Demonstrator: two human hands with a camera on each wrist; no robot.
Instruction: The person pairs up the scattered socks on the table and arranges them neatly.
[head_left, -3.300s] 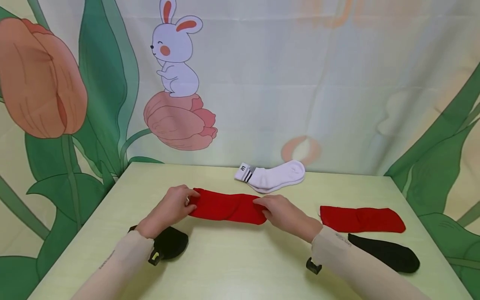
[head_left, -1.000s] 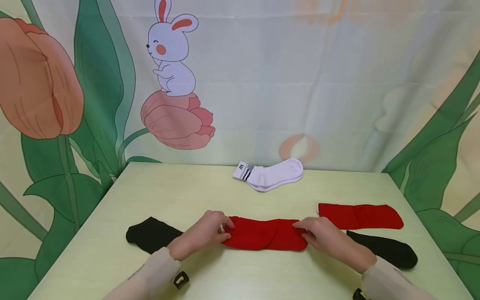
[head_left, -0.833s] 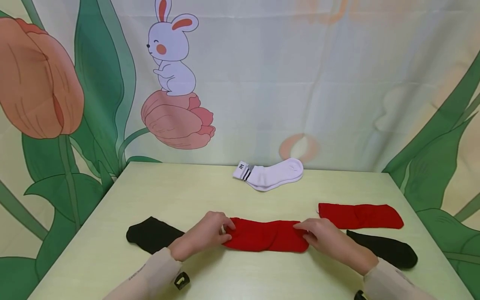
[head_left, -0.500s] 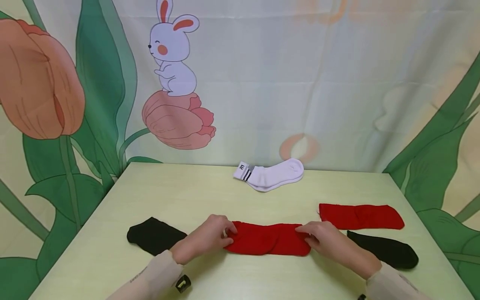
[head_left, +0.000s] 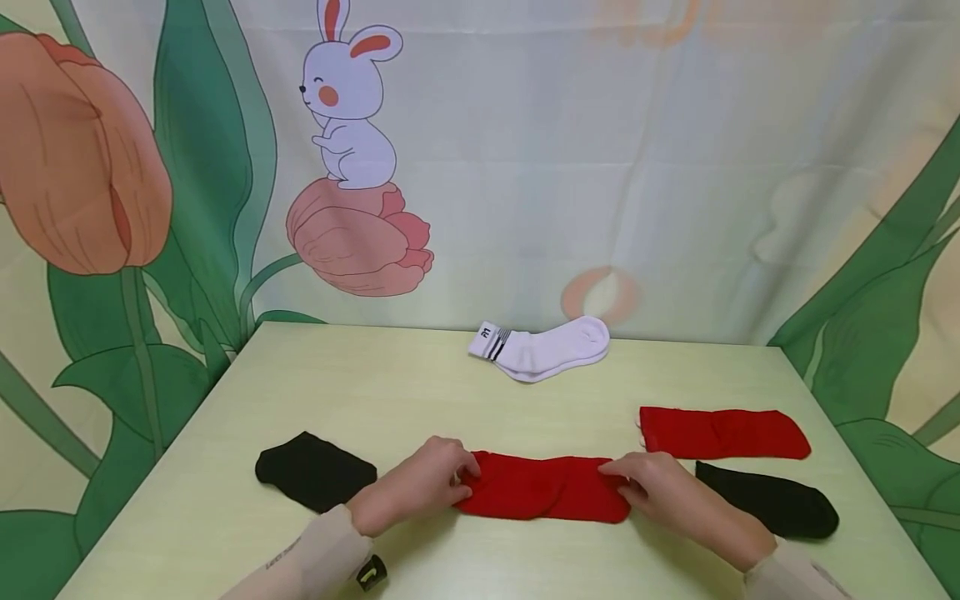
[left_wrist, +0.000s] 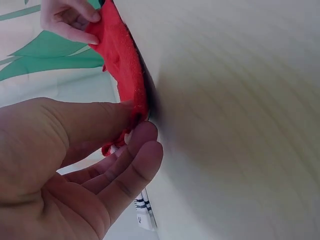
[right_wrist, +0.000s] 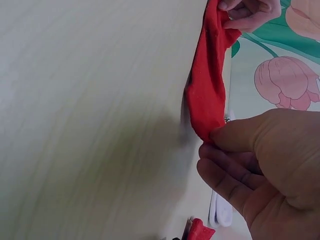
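Note:
A red sock (head_left: pixel 543 487) is stretched flat between my two hands, low over the front middle of the table in the head view. My left hand (head_left: pixel 423 483) pinches its left end between thumb and fingers. At the other end, my right hand (head_left: pixel 667 496) pinches the sock the same way. The left wrist view shows the sock (left_wrist: pixel 125 65) running from the left thumb to the far right hand (left_wrist: pixel 70 20). In the right wrist view the thumb of the right hand (right_wrist: pixel 260 165) presses on the sock's end, close above the tabletop.
A second red sock (head_left: pixel 723 433) lies at the right, with a black sock (head_left: pixel 772 500) just in front of it. Another black sock (head_left: pixel 318 471) lies left of my left hand. White socks (head_left: pixel 540 350) with black stripes lie at the table's (head_left: pixel 360 375) back edge, before a printed curtain.
Both hands have carried the red sock from the table's middle toward me and to the right, uncovering the left black sock. In the last second it shifts only slightly nearer and rightward.

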